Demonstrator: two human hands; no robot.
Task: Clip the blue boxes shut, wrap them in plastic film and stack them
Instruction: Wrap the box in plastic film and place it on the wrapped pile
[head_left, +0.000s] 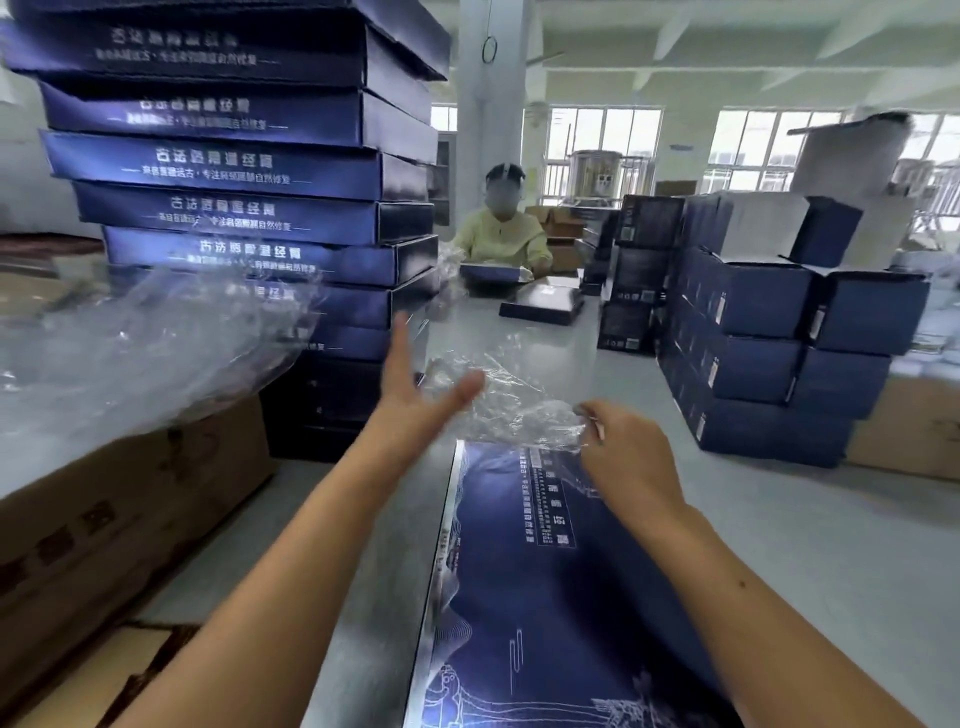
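Head view, wrapping step: fingers of the right hand (626, 452) pinch plastic film (511, 402), the blue box (545, 571) just below them, left hand (415, 387) spread open beside, perhaps touching; next, draw film taut over the box.

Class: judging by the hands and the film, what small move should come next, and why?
Probably the left hand should grasp the loose film: it is open, and only the right hand pinches the film, which lies bunched at the far end of the blue box.
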